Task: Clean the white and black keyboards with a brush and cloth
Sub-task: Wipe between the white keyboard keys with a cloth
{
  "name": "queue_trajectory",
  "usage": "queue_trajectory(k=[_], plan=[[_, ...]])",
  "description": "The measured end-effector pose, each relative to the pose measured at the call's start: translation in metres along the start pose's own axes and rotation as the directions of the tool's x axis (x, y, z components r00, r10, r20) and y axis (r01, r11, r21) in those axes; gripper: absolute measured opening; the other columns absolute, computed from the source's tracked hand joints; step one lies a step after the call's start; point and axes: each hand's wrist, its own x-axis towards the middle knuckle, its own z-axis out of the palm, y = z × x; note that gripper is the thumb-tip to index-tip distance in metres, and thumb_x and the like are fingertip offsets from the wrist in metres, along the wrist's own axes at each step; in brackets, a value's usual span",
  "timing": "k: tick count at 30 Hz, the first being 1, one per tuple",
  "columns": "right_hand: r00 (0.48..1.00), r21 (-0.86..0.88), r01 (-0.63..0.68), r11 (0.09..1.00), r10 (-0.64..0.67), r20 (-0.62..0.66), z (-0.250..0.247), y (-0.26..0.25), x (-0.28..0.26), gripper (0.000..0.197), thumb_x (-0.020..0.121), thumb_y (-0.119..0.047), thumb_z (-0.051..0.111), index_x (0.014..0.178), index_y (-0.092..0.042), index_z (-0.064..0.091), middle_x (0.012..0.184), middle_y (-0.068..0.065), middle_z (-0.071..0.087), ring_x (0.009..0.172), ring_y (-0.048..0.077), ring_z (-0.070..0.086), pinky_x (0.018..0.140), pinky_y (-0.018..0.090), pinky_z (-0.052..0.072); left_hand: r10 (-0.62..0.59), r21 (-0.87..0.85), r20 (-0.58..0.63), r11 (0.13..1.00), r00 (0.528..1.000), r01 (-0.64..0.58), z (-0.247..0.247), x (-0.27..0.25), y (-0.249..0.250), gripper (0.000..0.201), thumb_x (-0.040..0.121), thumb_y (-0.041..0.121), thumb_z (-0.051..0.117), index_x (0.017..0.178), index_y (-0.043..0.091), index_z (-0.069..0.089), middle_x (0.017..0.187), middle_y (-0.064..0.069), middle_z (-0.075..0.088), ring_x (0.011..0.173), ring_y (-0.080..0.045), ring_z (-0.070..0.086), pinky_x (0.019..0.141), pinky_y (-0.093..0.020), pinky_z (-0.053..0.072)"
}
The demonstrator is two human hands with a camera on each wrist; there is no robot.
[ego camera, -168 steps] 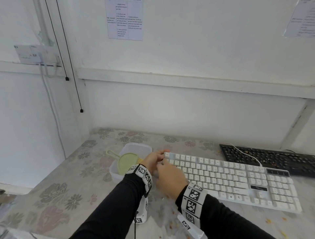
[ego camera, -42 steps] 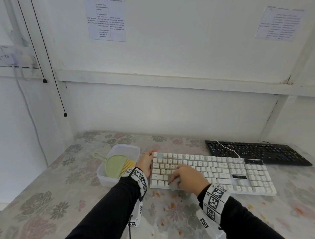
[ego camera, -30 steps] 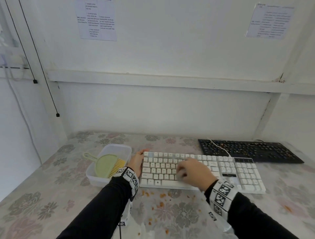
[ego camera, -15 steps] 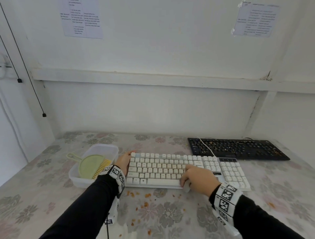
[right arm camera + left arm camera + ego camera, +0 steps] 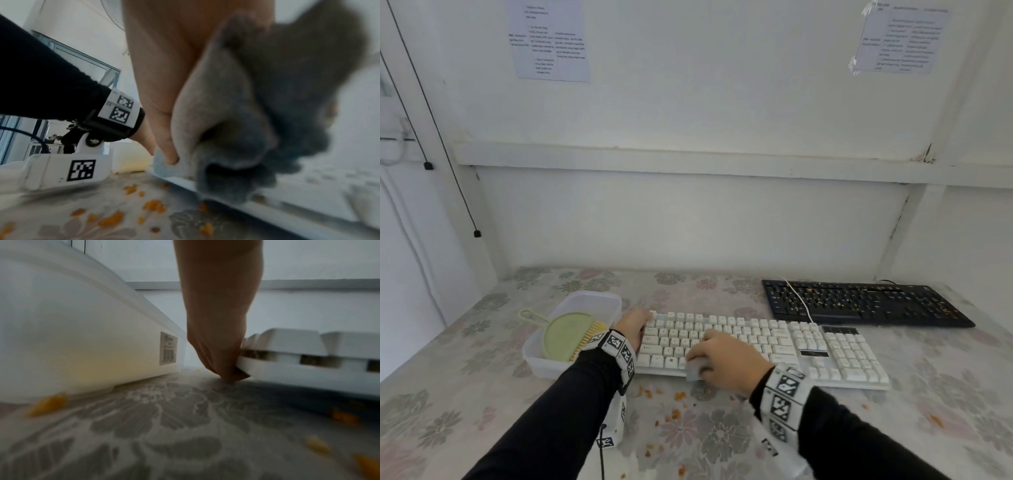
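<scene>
head view: white keyboard (image 5: 756, 342) sits mid worktop (image 5: 465, 394), black keyboard (image 5: 866, 303) behind it to the right. right hand (image 5: 726, 363) fingers bunched round a grey cloth (image 5: 257, 121) on the front keys. left hand (image 5: 633, 327) grips the keyboard's left end, looks like a pinch.

- Your arms wear black long sleeves (image 5: 544, 421).
- Each wrist carries a white band (image 5: 784, 394) printed with black square markers.
- A black cable (image 5: 602, 455) hangs below your left wrist.
</scene>
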Motion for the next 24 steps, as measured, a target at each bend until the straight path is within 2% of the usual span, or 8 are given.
queue_trajectory(k=[2, 4, 6, 8, 10, 14, 18, 24], plan=[[0.999, -0.038, 0.011, 0.999, -0.010, 0.042, 0.011, -0.009, 0.014, 0.033, 0.090, -0.014, 0.050, 0.121, -0.024, 0.058, 0.100, -0.004, 0.036, 0.086, 0.017, 0.044, 0.066, 0.028, 0.045, -0.014, 0.028, -0.008, 1.000, 1.000, 0.014, 0.001, 0.003, 0.002, 0.020, 0.100, 0.001, 0.038, 0.116, -0.002, 0.049, 0.084, -0.017, 0.058, 0.073, -0.027, 0.056, 0.068, -0.037, 0.048], [0.998, -0.084, -0.005, 0.996, 0.010, 0.063, 0.014, -0.008, 0.019, 0.035, 0.089, -0.011, 0.051, 0.120, -0.024, 0.060, 0.098, -0.005, 0.031, 0.084, 0.017, 0.042, 0.059, 0.026, 0.040, -0.008, 0.050, -0.001, 0.999, 1.000, 0.008, 0.002, 0.007, 0.002, 0.029, 0.100, 0.001, 0.038, 0.127, -0.006, 0.046, 0.102, -0.023, 0.061, 0.082, -0.030, 0.058, 0.073, -0.041, 0.049], [0.995, -0.114, -0.058, 0.992, 0.067, 0.071, 0.014, 0.000, 0.017, 0.034, 0.088, -0.009, 0.055, 0.117, -0.025, 0.062, 0.098, -0.005, 0.032, 0.085, 0.019, 0.045, 0.067, 0.032, 0.045, -0.004, 0.102, -0.021, 0.995, 1.000, 0.006, 0.001, 0.012, 0.002, 0.037, 0.099, 0.002, 0.041, 0.136, -0.005, 0.042, 0.129, -0.025, 0.055, 0.106, -0.035, 0.058, 0.089, -0.044, 0.049], [0.986, -0.116, -0.143, 0.983, 0.152, 0.071, 0.012, 0.014, 0.009, 0.033, 0.085, -0.009, 0.060, 0.112, -0.028, 0.065, 0.102, -0.004, 0.036, 0.091, 0.023, 0.052, 0.076, 0.036, 0.050, 0.013, 0.138, -0.038, 0.990, 0.999, -0.007, 0.000, 0.018, 0.000, 0.041, 0.099, 0.004, 0.043, 0.139, -0.002, 0.042, 0.140, -0.021, 0.048, 0.125, -0.036, 0.049, 0.103, -0.044, 0.043], [0.978, -0.123, -0.199, 0.972, 0.205, 0.042, 0.009, 0.033, -0.002, 0.032, 0.083, -0.009, 0.063, 0.107, -0.030, 0.067, 0.100, -0.007, 0.037, 0.089, 0.020, 0.051, 0.076, 0.035, 0.050, 0.039, 0.219, -0.056, 0.975, 0.998, -0.026, -0.001, 0.026, -0.003, 0.040, 0.098, 0.007, 0.045, 0.137, -0.002, 0.045, 0.142, -0.015, 0.047, 0.129, -0.035, 0.046, 0.107, -0.039, 0.039], [0.960, -0.104, -0.275, 0.956, 0.279, 0.019, 0.001, 0.071, -0.029, 0.030, 0.087, -0.009, 0.056, 0.099, -0.033, 0.069, 0.089, -0.012, 0.034, 0.087, 0.013, 0.048, 0.077, 0.028, 0.047, 0.063, 0.252, -0.066, 0.967, 0.996, -0.045, -0.002, 0.041, -0.005, 0.041, 0.098, 0.006, 0.045, 0.138, 0.000, 0.046, 0.141, -0.019, 0.049, 0.129, -0.034, 0.047, 0.109, -0.047, 0.038], [0.929, -0.110, -0.369, 0.923, 0.370, -0.012, -0.005, 0.100, -0.054, 0.035, 0.086, -0.010, 0.056, 0.069, -0.040, 0.056, 0.088, -0.015, 0.037, 0.091, 0.012, 0.052, 0.080, 0.029, 0.050, 0.085, 0.333, -0.074, 0.941, 0.994, -0.056, 0.003, 0.020, 0.002, 0.037, 0.098, 0.004, 0.046, 0.133, -0.008, 0.048, 0.137, -0.025, 0.050, 0.127, -0.039, 0.049, 0.102, -0.038, 0.043], [0.867, -0.068, -0.497, 0.865, 0.497, -0.010, -0.022, 0.137, -0.086, 0.031, 0.079, -0.011, 0.056, 0.064, -0.038, 0.060, 0.086, -0.018, 0.043, 0.093, 0.011, 0.055, 0.074, 0.022, 0.046, 0.148, 0.405, -0.088, 0.909, 0.985, -0.100, 0.001, 0.021, -0.003, 0.035, 0.096, 0.004, 0.050, 0.129, -0.010, 0.051, 0.134, -0.028, 0.053, 0.124, -0.040, 0.051, 0.100, -0.042, 0.045]])
